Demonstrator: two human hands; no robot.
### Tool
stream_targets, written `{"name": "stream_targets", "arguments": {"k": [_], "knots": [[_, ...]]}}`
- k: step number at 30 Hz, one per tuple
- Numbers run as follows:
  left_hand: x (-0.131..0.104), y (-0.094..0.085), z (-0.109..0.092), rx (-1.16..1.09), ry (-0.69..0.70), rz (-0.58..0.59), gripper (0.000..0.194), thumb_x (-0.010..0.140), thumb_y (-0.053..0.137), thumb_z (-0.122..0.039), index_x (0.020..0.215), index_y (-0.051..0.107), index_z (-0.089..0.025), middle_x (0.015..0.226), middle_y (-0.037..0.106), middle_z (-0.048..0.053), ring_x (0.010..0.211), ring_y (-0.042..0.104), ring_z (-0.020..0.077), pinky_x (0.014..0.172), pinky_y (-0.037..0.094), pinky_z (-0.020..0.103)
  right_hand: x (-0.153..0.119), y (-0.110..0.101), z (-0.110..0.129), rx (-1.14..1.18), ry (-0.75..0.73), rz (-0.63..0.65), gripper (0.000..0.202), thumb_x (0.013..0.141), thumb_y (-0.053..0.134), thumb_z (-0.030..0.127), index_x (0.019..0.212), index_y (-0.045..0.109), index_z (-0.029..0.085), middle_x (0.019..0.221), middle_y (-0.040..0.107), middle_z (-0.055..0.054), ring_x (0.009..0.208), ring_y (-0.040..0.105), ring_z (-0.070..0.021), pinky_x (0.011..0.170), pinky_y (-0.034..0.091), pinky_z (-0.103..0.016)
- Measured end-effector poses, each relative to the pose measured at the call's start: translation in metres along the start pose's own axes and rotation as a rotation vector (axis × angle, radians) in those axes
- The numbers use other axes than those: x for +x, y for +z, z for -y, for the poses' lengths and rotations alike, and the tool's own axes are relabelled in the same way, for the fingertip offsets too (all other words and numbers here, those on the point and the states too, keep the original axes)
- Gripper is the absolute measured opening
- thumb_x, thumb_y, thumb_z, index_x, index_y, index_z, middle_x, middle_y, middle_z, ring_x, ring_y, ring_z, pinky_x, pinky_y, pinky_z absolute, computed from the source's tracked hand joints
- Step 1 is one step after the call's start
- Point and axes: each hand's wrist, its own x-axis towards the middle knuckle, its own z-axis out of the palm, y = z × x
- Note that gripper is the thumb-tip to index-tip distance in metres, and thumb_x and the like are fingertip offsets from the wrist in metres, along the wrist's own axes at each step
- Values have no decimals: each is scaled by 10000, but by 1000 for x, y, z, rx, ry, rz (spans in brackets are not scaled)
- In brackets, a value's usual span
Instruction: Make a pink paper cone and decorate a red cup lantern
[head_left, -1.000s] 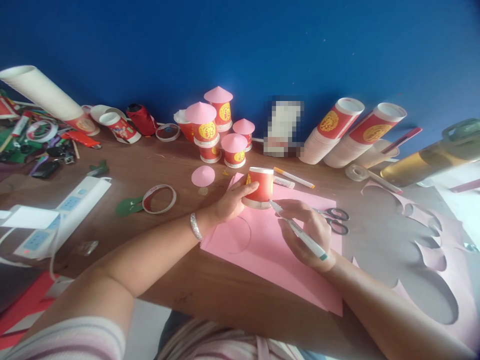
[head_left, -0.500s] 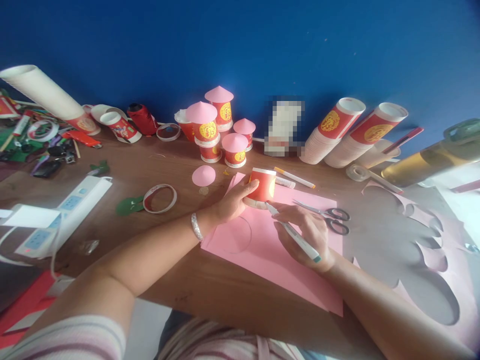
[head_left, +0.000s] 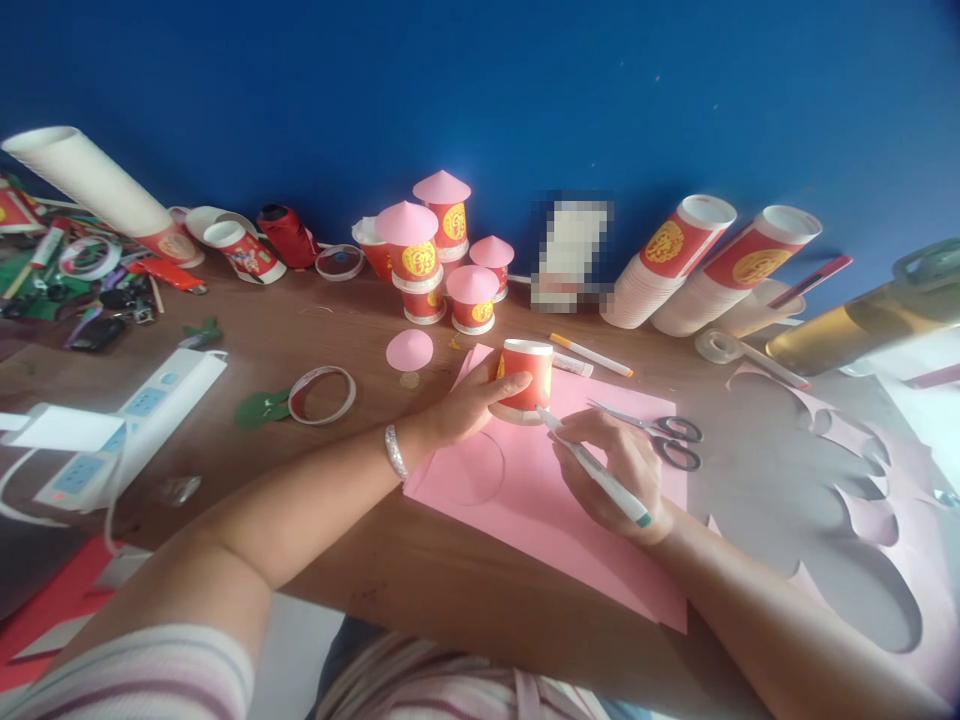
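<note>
My left hand [head_left: 480, 402] is wrapped round the side of a red paper cup [head_left: 538, 378] with a pale band at its lower edge. Between the fingers of my right hand [head_left: 611, 465] is a white marker pen [head_left: 611, 485] with a green end. Its tip is at the lower edge of the cup; whether it touches, I cannot tell. Under both hands lie pink paper sheets [head_left: 517, 510], with a circle outline drawn on the top sheet left of centre. Scissors [head_left: 667, 440] lie on the paper just beyond my right hand.
Red cups with pink cone tops [head_left: 472, 290] stand near the wall, a loose pink cone [head_left: 409, 350] before them. Stacked paper cups [head_left: 664, 260] lean at right, near a bottle [head_left: 847, 310]. Pink scraps [head_left: 862, 510] lie far right. A power strip [head_left: 135, 425] sits left.
My left thumb has shifted right across the front of the cup, and the cup appears slightly turned. The marker stays at the cup's lower edge.
</note>
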Motion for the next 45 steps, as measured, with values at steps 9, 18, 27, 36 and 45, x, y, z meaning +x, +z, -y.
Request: {"name": "stream_targets", "arguments": {"k": [9, 18, 27, 36, 45], "knots": [[-4, 5, -4, 10, -11, -39, 375, 892, 709, -475, 1153, 656, -212, 1132, 663, 60, 1110, 621, 233, 1014, 515, 430, 2, -1, 2, -6, -101, 64, 250, 901, 604, 25, 1069, 609, 210, 851, 647, -34, 672, 634, -123, 574, 536, -245], [-4, 5, -4, 74, 49, -14, 351, 927, 655, -482, 1147, 627, -210, 1130, 666, 62, 1130, 617, 241, 1019, 494, 410, 4, -2, 5, 40, -88, 75, 176, 903, 633, 66, 1015, 598, 198, 799, 636, -33, 659, 634, -132, 567, 541, -248], [-3, 0, 1, 153, 71, -27, 372, 900, 691, -483, 1121, 592, -201, 1096, 627, 58, 1064, 598, 223, 945, 492, 373, 2, 1, 6, -32, -45, 29, 204, 876, 618, 53, 999, 579, 210, 755, 665, -2, 591, 638, -122, 522, 507, -227], [-4, 1, -1, 205, 57, -25, 406, 908, 667, -522, 1135, 597, -193, 1118, 614, 73, 1106, 572, 240, 960, 486, 383, 3, 1, 6, -49, -70, 47, 247, 864, 604, 28, 1015, 558, 218, 769, 647, -5, 598, 616, -123, 520, 502, -235], [-4, 0, -1, 207, 47, -40, 441, 900, 680, -522, 1162, 552, -191, 1124, 594, 69, 1094, 574, 229, 954, 483, 382, 2, 3, 5, -77, -66, 33, 230, 873, 608, 27, 991, 554, 217, 755, 648, 2, 586, 612, -117, 515, 497, -231]]}}
